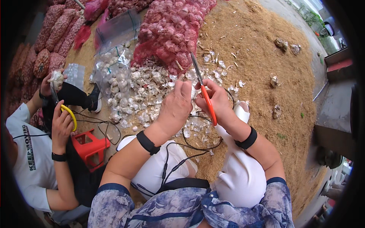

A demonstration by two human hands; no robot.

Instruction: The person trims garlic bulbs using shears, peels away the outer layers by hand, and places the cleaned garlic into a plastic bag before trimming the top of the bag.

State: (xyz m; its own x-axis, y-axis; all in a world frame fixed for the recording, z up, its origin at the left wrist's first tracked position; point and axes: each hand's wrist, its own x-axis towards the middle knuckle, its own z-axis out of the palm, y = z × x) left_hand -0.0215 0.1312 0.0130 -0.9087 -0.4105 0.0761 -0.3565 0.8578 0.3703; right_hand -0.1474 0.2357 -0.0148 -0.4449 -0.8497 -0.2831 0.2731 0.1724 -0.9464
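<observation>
My right hand (215,100) grips a pair of scissors with orange handles (208,104), its dark blades (196,68) pointing up and away from me. Close beside it on the left, my left hand (175,108) is closed, back of the hand toward me; what its fingers hold is hidden, though a bit of something pale shows between the two hands. Beneath and beyond both hands lies a spread of white garlic bulbs and loose peel (152,85). A clear plastic bag of garlic bulbs (118,81) rests to the left of that spread.
A full red mesh sack of garlic (169,32) lies ahead, with more sacks (57,28) at far left. At left a co-worker holds yellow-handled scissors (70,116) and a garlic bulb (56,79) near a red stool (91,148). Black cables (165,167) cross my lap.
</observation>
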